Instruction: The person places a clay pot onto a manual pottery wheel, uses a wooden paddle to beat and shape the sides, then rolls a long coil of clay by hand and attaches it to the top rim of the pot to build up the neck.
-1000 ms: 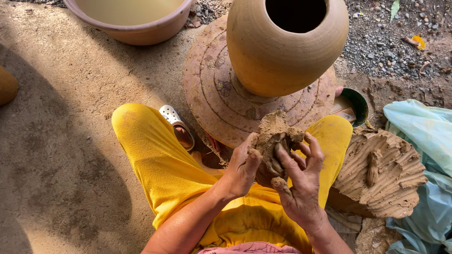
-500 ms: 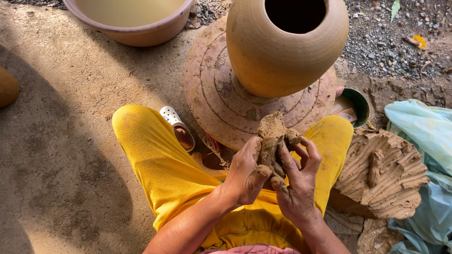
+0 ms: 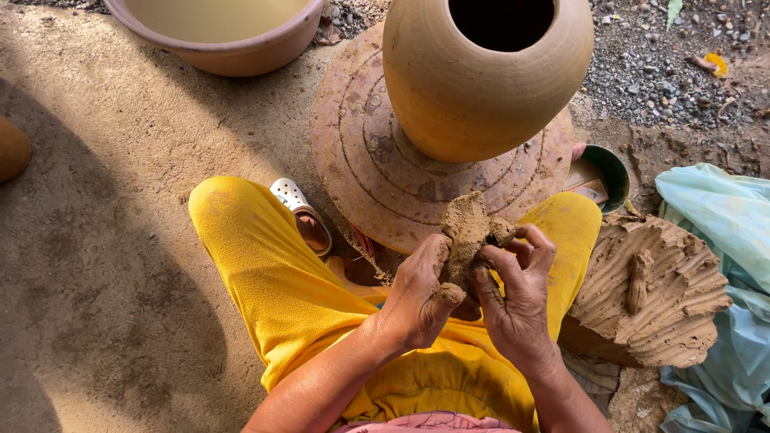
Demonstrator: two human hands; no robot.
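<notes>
Both my hands squeeze a lump of brown clay (image 3: 466, 232) over my lap. My left hand (image 3: 421, 293) grips its left side with the thumb pressed into the lower end. My right hand (image 3: 517, 297) wraps the right side, fingers curled over the clay. Just beyond the lump stands a large round clay pot (image 3: 481, 76) with a dark open mouth, upright on a clay-smeared turning disc (image 3: 361, 160). My legs in yellow trousers (image 3: 265, 273) are folded around the disc.
A big gouged block of clay (image 3: 650, 289) lies at my right on pale blue plastic sheeting (image 3: 722, 224). A pinkish basin (image 3: 216, 32) of cloudy water sits at top left. A small green bowl (image 3: 609, 168) is beside the disc. A white clog (image 3: 297, 208) shows near my left knee. Gravel lies at top right.
My hands have kept kneading the lump, which has been pressed from a rounder mass into a taller, narrower shape. Hands stay in the same place.
</notes>
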